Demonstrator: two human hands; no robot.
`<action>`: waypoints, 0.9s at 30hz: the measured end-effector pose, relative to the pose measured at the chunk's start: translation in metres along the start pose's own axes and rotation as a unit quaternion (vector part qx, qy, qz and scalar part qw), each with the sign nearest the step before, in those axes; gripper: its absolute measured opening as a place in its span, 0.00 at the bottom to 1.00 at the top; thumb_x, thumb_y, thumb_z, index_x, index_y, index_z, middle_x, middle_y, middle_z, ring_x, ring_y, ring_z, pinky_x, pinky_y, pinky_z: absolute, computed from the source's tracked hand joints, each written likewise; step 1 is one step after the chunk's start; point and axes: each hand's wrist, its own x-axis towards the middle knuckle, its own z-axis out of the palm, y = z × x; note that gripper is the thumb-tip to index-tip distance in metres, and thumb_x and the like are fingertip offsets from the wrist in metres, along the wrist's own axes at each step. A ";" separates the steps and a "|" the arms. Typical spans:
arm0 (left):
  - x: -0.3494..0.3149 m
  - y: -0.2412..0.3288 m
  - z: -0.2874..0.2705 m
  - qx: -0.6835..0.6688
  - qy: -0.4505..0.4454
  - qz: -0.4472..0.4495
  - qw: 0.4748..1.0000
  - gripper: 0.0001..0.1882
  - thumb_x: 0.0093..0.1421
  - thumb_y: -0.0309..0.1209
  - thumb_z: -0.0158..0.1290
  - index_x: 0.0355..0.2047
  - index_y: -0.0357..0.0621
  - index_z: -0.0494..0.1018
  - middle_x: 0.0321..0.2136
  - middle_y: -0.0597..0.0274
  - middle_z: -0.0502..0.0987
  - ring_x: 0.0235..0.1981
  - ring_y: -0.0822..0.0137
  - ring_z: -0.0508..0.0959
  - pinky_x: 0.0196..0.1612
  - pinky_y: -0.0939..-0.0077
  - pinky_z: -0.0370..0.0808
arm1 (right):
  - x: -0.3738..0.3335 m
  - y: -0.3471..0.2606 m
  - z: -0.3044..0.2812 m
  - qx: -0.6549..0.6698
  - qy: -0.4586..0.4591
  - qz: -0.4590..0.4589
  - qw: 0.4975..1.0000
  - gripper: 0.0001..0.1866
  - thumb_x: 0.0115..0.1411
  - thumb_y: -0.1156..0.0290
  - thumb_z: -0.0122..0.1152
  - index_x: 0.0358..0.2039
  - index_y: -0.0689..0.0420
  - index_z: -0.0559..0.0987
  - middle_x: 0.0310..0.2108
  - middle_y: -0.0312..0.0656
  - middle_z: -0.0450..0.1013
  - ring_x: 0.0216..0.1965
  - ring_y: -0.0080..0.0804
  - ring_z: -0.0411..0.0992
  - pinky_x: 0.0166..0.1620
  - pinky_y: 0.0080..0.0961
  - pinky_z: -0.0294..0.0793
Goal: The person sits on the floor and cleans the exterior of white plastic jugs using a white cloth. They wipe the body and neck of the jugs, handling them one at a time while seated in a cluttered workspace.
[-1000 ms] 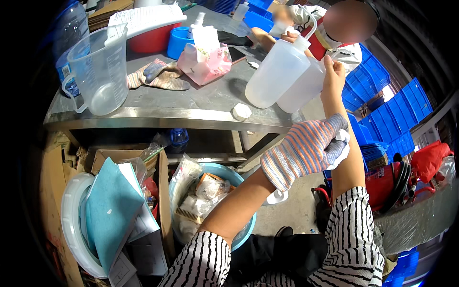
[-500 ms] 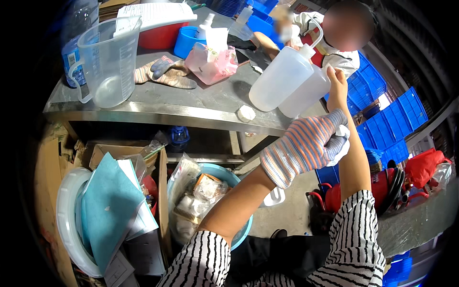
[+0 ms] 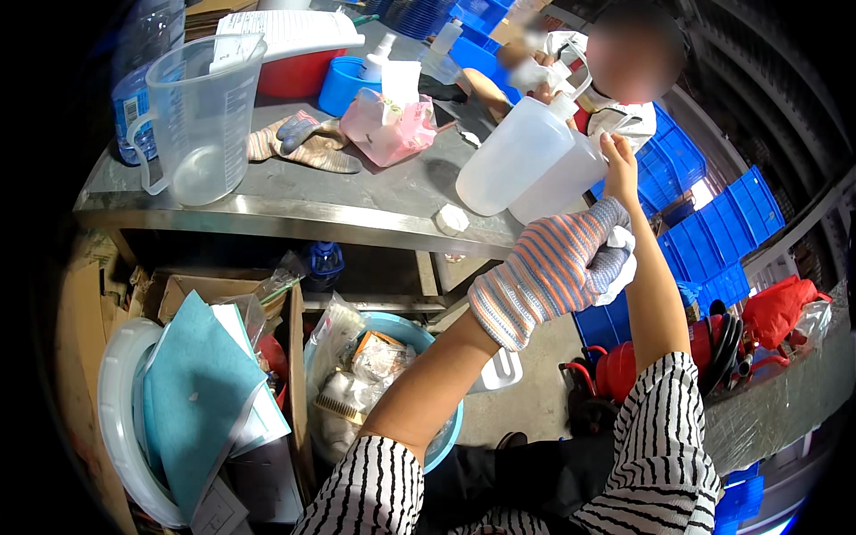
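Observation:
My left hand (image 3: 557, 267), in a striped knit glove, is closed round a crumpled white tissue (image 3: 617, 267), close beside my right forearm. My bare right hand (image 3: 621, 165) is raised further out, its fingertips bent together at the far side of a translucent wash bottle (image 3: 562, 183). What they pinch is too small to make out. A second translucent wash bottle (image 3: 515, 156) with a bent spout stands in front of it, both at the right end of the metal table. A white crumpled lump (image 3: 452, 219) lies near the table's edge.
On the metal table (image 3: 294, 218) stand a clear measuring jug (image 3: 201, 125), a pink tissue pack (image 3: 388, 129), a blue cup (image 3: 343, 85) and a striped glove (image 3: 308, 147). Below is a blue tub (image 3: 455, 428) of waste. A co-worker (image 3: 571, 53) faces me; red extinguisher (image 3: 615, 370) right.
The whole view has shifted slightly, so the table and things sit a little further left. Both my hands keep nearly the same pose. The co-worker's hand now shows near the bottle tops.

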 end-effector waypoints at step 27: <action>-0.003 -0.014 0.003 0.017 -0.005 -0.003 1.000 0.17 0.53 0.27 0.55 0.42 0.35 0.68 0.31 0.46 0.77 0.33 0.45 0.77 0.35 0.58 0.75 | 0.006 -0.003 -0.002 -0.005 0.027 0.008 1.000 0.22 0.56 0.55 0.64 0.41 0.59 0.71 0.34 0.35 0.69 0.37 0.23 0.66 0.43 0.20 0.64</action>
